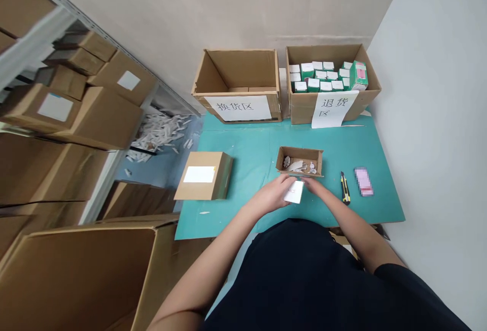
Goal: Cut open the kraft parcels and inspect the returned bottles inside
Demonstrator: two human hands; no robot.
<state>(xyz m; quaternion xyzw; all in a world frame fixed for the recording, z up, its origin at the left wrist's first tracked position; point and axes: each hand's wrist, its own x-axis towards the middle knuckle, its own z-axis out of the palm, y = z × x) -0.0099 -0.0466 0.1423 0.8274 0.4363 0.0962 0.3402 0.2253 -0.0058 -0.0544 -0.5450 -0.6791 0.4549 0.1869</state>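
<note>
On green bench point(251, 143), near front edge, gripping white-faced box point(294, 193) in left-hand fingers point(279, 189), cannot tell for right hand point(312, 185), beside opened small carton point(304, 152), with shipping carton point(203, 189) at left edge unopened.

White box point(294, 194): print too small to read. Left hand point(274, 192): some fingers hidden by box. Right hand point(313, 185): fingertips unclear, can't tell if touching. Pink item point(364, 181): pixelated. Big open carton point(76, 275): cut off lower left. Dark shirt point(323, 285): cut off at bottom.
</note>
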